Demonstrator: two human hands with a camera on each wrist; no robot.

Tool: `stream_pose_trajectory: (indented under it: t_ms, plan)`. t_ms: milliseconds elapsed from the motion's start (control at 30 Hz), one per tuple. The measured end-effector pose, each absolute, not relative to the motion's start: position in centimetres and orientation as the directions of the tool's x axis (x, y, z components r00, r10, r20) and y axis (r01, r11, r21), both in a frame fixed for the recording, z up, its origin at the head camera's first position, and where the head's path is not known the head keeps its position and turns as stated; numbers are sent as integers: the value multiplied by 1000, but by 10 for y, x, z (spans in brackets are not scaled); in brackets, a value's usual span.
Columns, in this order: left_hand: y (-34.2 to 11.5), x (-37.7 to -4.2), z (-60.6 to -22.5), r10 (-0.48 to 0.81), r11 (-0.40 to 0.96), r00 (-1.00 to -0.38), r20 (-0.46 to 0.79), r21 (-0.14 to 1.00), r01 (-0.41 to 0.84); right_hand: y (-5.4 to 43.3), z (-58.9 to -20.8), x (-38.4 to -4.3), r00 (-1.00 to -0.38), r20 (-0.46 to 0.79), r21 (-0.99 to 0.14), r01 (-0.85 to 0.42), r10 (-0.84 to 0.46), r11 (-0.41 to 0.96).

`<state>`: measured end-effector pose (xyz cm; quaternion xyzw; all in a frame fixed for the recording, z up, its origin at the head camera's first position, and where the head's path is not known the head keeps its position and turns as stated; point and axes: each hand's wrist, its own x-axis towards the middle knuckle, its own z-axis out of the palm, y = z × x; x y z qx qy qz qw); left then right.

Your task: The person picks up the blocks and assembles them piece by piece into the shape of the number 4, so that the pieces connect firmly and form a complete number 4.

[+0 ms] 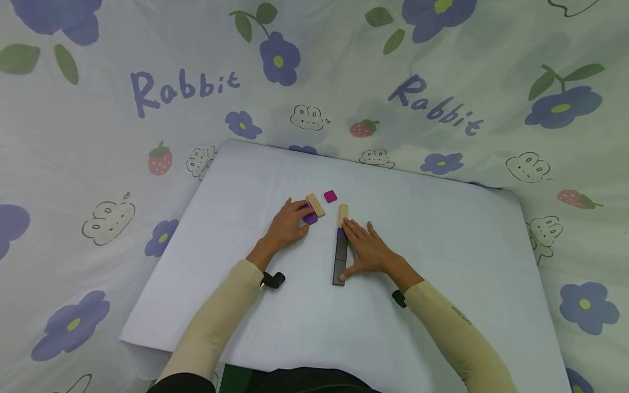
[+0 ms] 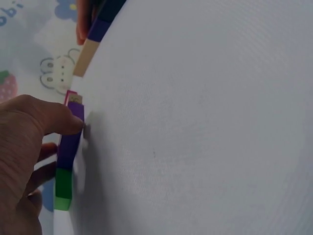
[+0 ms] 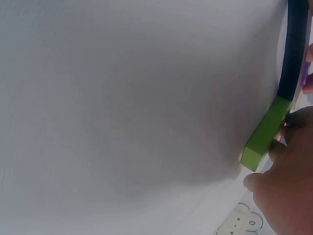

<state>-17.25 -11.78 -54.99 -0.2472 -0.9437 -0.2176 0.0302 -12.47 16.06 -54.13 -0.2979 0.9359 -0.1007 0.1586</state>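
In the head view, my left hand (image 1: pixel 287 225) pinches a purple block (image 1: pixel 310 218) between thumb and fingers; a plain wood block (image 1: pixel 316 205) lies against its far side. A green block (image 2: pixel 63 188) shows beneath that purple block in the left wrist view. My right hand (image 1: pixel 367 250) rests along the right side of a straight row, fingers extended and thumb at the near dark block (image 1: pixel 339 271). That row has a wood block (image 1: pixel 343 212) at its far end, then a purple block (image 1: pixel 341 234). In the right wrist view, a green block (image 3: pixel 266 132) lies beside my right fingers.
A magenta block (image 1: pixel 330 196) lies apart, beyond the two hands. Everything rests on a white-covered table (image 1: pixel 442 234), with its front edge near the body. A printed cloth (image 1: pixel 187 33) with flowers and rabbits hangs behind and around it.
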Motion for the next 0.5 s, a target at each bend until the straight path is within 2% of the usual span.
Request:
stream_pose_trajectory:
  t_ms: [500]
  plan:
    - [-117, -173, -551, 506, 763, -849, 150, 380, 522, 161, -539, -126, -769, -245, -275, -529, -591, 803]
